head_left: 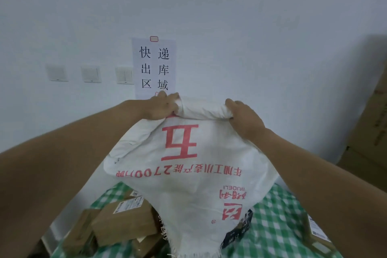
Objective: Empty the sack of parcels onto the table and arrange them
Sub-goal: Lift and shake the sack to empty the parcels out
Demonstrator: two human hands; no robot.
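Note:
A white woven sack (188, 184) with red print hangs upside down over the table, its frayed mouth at the bottom. My left hand (161, 107) and my right hand (245, 119) each grip the bunched bottom end of the sack, held high in front of the wall. Brown cardboard parcels (123, 222) with shipping labels lie in a heap under the sack's left side. A dark parcel (238, 232) sticks out beneath the mouth on the right. Another labelled parcel (318, 234) lies at the right edge. The sack hides what is directly below it.
The table has a green and white checked cloth (278, 216). Large cardboard boxes (368, 132) stand against the wall on the right. A paper sign (154, 67) and three wall switches (91, 73) are on the white wall ahead.

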